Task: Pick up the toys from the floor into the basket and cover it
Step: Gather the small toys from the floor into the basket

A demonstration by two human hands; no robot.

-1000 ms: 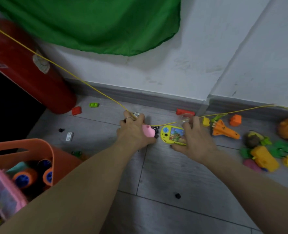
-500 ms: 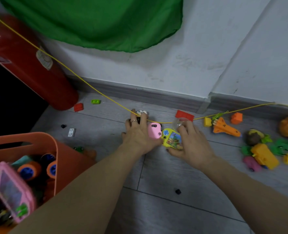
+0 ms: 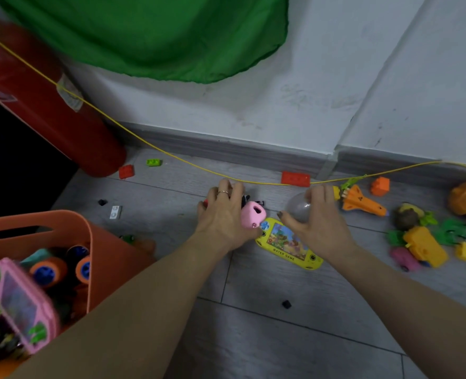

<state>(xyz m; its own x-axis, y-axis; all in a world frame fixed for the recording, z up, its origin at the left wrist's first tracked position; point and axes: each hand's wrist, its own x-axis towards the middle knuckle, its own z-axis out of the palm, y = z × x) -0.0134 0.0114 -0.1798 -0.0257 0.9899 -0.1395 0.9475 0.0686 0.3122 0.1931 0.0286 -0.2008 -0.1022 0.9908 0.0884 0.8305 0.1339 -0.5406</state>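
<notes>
The yellow water game (image 3: pixel 289 243), gripped a moment earlier, had been left on the floor — the right hand (image 3: pixel 318 222) was now curled round a clear ball (image 3: pixel 298 207), the left hand (image 3: pixel 222 217) closed on a pink toy (image 3: pixel 252 218). The orange basket (image 3: pixel 43 222) stood left — both toys were judged ready for it.

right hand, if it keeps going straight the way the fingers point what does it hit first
Probably the yellow cord just beyond the right hand, which holds a clear ball; past it, the grey skirting board. Depth is unclear, so the hand might pass over the cord.

Dim, flat indoor light, soft shadows, wide-angle bending at edges, blurred pink toy (image 3: pixel 21 302) lower left
</notes>
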